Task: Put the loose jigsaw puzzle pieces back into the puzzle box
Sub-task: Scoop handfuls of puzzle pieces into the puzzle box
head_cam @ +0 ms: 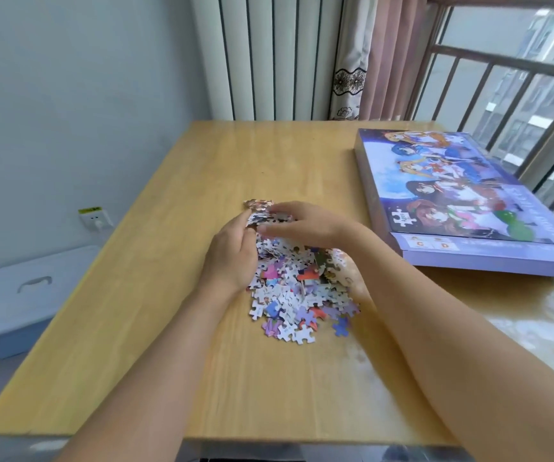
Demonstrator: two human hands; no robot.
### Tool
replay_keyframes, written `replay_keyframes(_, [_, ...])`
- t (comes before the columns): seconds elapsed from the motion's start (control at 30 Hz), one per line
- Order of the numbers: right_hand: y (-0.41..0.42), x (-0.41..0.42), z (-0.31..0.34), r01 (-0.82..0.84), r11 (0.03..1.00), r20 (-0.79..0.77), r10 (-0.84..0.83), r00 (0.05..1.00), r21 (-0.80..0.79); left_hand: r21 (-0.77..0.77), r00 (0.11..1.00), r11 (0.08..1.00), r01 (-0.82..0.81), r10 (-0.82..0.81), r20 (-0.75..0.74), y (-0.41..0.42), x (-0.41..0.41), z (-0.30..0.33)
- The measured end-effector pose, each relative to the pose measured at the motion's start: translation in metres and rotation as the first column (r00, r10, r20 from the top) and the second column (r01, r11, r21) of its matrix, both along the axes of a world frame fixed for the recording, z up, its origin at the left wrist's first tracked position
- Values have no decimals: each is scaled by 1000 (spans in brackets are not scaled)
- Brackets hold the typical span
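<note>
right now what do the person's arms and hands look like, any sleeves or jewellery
Both forearms are bare up to the frame edge, with no sleeves in view. The left hand and right hand show no gloves, rings, watch or bracelets. The right fingers are motion-blurred, so small details there are unclear.

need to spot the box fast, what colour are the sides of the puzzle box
Light purple sides on the puzzle box; the head view shows it best.

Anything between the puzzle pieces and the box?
Only bare table lies between the pile of pieces and the puzzle box, but the box looks closed, lid on, so that blocks entry.
</note>
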State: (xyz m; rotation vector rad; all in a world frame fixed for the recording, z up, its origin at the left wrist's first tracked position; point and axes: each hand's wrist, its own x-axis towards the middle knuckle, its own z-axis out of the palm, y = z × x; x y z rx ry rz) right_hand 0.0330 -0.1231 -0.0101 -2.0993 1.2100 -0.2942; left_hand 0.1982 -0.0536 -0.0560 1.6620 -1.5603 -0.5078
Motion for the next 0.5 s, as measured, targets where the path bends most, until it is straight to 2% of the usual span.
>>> replay_keyframes(0.1, [11,-3,6,-72,996,-107,67,992,-48,6,998,1000,14,-14,61,-1,-1,-2])
replay_keyframes(0.2, [22,-7,11,-78,996,-190,70,979,-34,-9,999,999,39,-39,10,1,-2,-2])
replay_keyframes(0.3, [31,-4,13,-79,992,-305,46,951,-97,-50,995,995,85,-87,-41,6,-5,1])
replay_keyframes(0.5, [31,-4,14,-42,993,-213,18,977,-111,-73,986,997,26,-38,-160,8,-5,8])
